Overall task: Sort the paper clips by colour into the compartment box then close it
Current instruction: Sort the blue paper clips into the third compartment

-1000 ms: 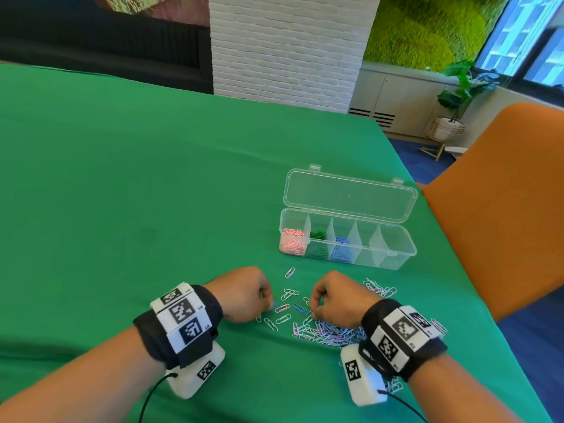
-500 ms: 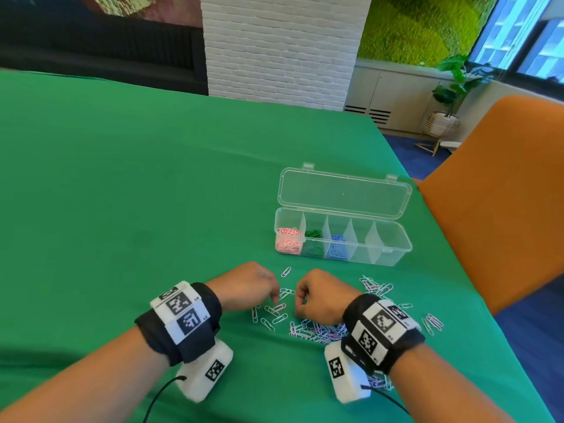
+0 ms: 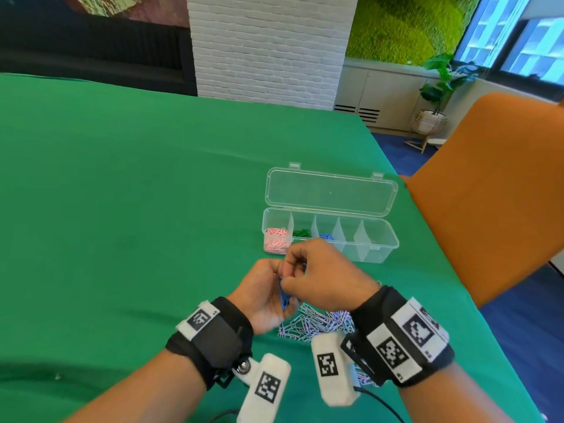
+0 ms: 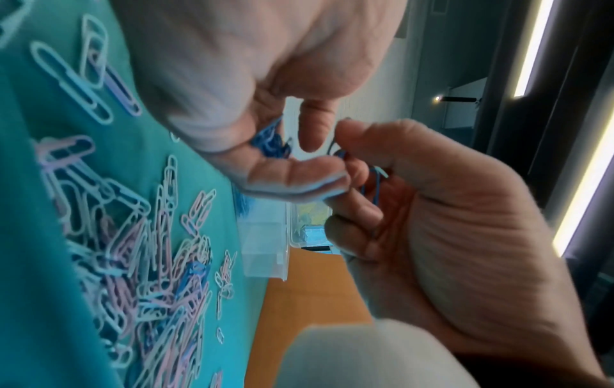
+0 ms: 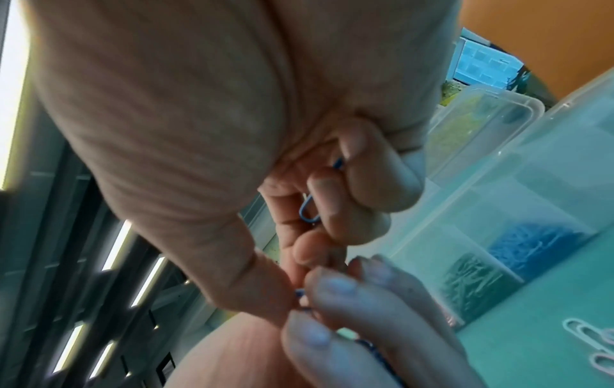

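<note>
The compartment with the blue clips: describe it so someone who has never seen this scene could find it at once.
On the green table stands a clear compartment box with its lid open, just beyond the hands. Counting from its left end, pink clips fill the first cell and green clips the second. The third holds the blue clips; the cells to its right look empty.

Blue clips (image 3: pixel 284 296) mostly hidden – betw. hands.

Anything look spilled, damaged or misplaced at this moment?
Nothing stands out. Pink, green and blue clips sit in separate compartments of the open box; the unsorted pile lies on the cloth, and both hands pinch blue clips.
</note>
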`<state>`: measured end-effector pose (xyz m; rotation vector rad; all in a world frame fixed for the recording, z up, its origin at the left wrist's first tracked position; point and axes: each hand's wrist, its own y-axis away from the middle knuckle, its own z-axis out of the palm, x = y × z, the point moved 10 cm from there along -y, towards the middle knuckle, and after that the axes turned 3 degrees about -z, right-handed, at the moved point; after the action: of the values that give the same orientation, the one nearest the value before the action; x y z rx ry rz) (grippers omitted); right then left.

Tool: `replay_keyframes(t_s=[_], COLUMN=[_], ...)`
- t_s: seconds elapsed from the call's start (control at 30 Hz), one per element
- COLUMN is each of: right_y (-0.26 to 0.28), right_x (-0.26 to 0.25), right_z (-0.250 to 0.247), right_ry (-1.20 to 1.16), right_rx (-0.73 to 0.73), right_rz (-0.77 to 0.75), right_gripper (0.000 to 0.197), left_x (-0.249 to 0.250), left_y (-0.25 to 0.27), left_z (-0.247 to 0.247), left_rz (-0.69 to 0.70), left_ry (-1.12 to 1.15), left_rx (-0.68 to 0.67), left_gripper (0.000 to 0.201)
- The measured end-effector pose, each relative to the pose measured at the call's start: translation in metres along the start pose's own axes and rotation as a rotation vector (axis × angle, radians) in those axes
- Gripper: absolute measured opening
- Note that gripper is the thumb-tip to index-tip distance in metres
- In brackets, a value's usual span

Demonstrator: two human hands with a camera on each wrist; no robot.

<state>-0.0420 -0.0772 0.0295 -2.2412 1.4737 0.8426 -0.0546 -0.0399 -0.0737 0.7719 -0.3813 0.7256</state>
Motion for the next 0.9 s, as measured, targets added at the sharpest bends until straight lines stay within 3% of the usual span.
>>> replay_keyframes(t_s=[0.17, 0.37, 0.47, 0.6, 0.7, 0.9], right_y=[0.003, 0.001, 0.006, 0.03, 0.049, 0.074], right_x=[0.007, 0.019, 0.034, 0.069, 0.091, 0.107], right_z=[-0.011, -0.014, -0.037, -0.074, -0.095, -0.129], right_ry=[-0.192, -0.485, -0.479, -0.555, -0.693, -0.814], right_rx=[0.096, 0.103, 0.262, 0.512, 0.61, 0.763], right_rz=[0.024, 0.101, 0.073, 0.131, 0.173, 0.142], right_gripper=[0.017, 0.04, 0.038, 0.037, 0.033, 0.031], left_x=[-0.016, -0.022, -0.025, -0.02, 0.01, 0.092], left_y=[-0.006, -0.012, -0.016, -0.026, -0.039, -0.076], left_z=[0.003, 0.01, 0.005, 0.011, 0.031, 0.077], left_rz=[-0.078, -0.087, -0.116, -0.145, -0.044, 0.304], left_ry=[0.136, 0.236, 0.267, 0.188, 0.034, -0.094], left_rx=[-0.032, -0.033, 0.055, 0.053, 0.044, 0.136], left_gripper=[0.031, 0.041, 0.034, 0.028, 0.031, 0.026])
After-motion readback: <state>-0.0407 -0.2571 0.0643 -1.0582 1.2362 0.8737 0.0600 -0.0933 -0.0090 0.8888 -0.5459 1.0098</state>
